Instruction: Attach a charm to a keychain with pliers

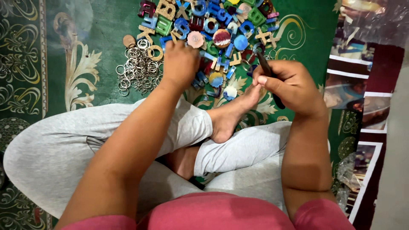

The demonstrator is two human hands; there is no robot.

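Pink shirt hem point(221, 213) nearest, cropped; left hand point(181, 64) covers colourful resin letter pile point(221, 25), grip unclear; right hand point(289, 85) clasps dark slim tool point(269, 72), tip hidden.

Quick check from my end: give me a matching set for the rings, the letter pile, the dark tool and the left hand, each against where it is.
Things:
1. rings
2. letter pile
3. dark tool
4. left hand

Places:
A. gripped in the right hand
B. heaped on the carpet left of the left hand
C. reaching down at the near edge of the letters
D. spread at the top, beyond both hands

Pairs: 1-B, 2-D, 3-A, 4-C
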